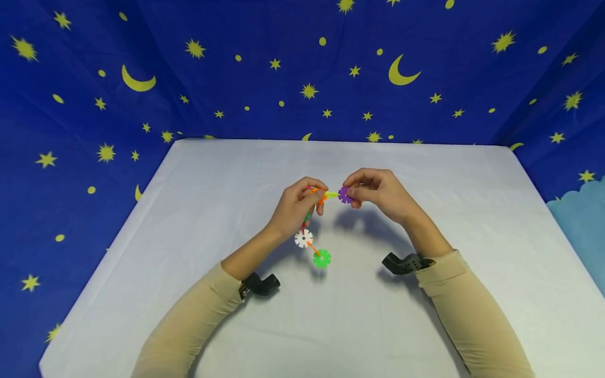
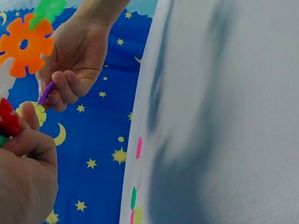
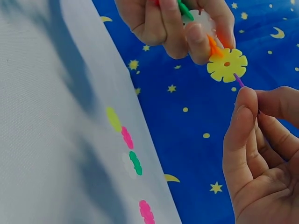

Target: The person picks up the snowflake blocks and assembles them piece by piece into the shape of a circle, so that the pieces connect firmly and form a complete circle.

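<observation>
Above the table, my left hand [image 1: 294,209] grips a chain of notched plastic discs by an orange disc [image 1: 323,199]. Lower on the chain hang a white disc [image 1: 299,241] and a green disc [image 1: 322,263], joined by an edge-on orange one [image 2: 35,51]. A red disc [image 2: 8,119] shows by the left fingers in the left wrist view. Out to the right sticks a yellow disc [image 3: 217,67]. My right hand [image 1: 385,195] pinches a purple disc [image 1: 343,198] between thumb and fingers, its edge right at the yellow disc's rim.
Loose discs lie on the white table [image 1: 236,173]: a yellow disc [image 3: 113,119], pink discs [image 3: 146,212], a green disc [image 3: 135,163] and a whitish one. Black wrist devices [image 1: 262,284] jut from both cuffs. A blue star-patterned cloth [image 1: 283,73] surrounds the table's back and sides.
</observation>
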The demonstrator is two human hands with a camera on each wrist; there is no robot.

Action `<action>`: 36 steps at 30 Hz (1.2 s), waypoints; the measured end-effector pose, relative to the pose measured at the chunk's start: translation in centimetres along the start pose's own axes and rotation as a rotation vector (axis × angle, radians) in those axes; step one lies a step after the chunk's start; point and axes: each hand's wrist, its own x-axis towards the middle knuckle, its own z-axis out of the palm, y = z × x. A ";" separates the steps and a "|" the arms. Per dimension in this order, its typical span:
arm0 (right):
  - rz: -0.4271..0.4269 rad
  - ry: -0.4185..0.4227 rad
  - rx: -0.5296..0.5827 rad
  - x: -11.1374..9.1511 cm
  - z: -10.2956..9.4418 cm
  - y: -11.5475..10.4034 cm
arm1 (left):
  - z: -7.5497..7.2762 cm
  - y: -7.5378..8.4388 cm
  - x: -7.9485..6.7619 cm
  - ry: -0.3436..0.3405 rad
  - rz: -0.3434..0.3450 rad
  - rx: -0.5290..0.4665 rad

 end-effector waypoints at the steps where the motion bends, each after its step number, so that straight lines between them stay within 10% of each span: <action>1: 0.001 -0.001 0.002 0.0 0.0 0.0 | 0.0 0.0 0.0 -0.004 -0.009 -0.030; 10: 0.014 -0.007 0.044 0.1 0.2 0.0 | 0.2 0.2 0.1 -0.002 -0.090 -0.161; 36: -0.057 0.063 0.087 -0.2 1.4 0.1 | 0.4 -0.4 -0.3 0.004 0.029 0.029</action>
